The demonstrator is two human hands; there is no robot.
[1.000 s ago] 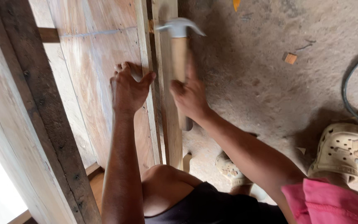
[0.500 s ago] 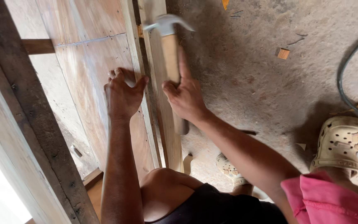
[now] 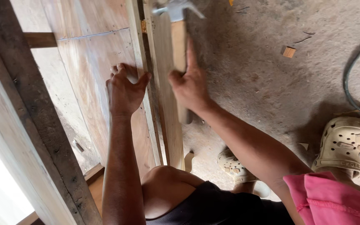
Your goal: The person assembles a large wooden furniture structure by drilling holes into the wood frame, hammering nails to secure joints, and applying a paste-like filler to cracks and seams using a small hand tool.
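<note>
Hammer (image 3: 178,25) has crept up toward the frame top since earlier, right hand (image 3: 190,85) wrapped round its wooden handle, index finger extended. Left hand (image 3: 123,89) grips the upright wood strip (image 3: 140,62) against the plywood panel (image 3: 92,62); nailing looks underway, nail itself not visible.

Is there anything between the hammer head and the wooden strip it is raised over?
Nothing visible. The right hand holds the hammer by its wooden handle, head over the upright strip. The left hand grips the neighbouring batten lower down, to the side of the head.

Concrete floor (image 3: 271,83) with wood scraps (image 3: 289,51)
</note>
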